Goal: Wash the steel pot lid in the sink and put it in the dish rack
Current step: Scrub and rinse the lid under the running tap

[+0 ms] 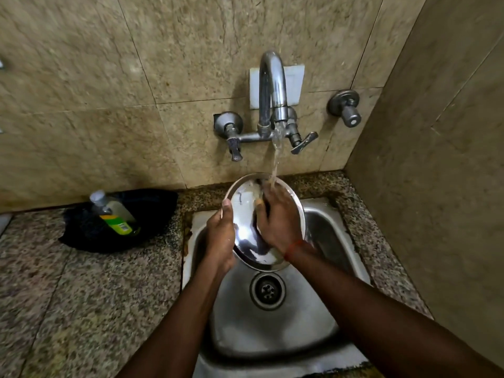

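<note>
The round steel pot lid (246, 205) is held tilted over the steel sink (275, 331), its hollow side toward me. My left hand (221, 238) grips its left rim, thumb on the edge. Laid across the lid's inner face is my right hand (278, 219), fingers pressed against the metal; whether it holds a scrubber I cannot tell. Water runs from the wall tap (272, 88) onto the lid's top and my right fingers. No dish rack is in view.
A black bowl (152, 214) with a dish-soap bottle (113, 212) lying in it sits on the granite counter (81, 296) left of the sink. Tap handles (304, 143) and a valve (345, 107) stick out of the tiled wall. A side wall stands close on the right.
</note>
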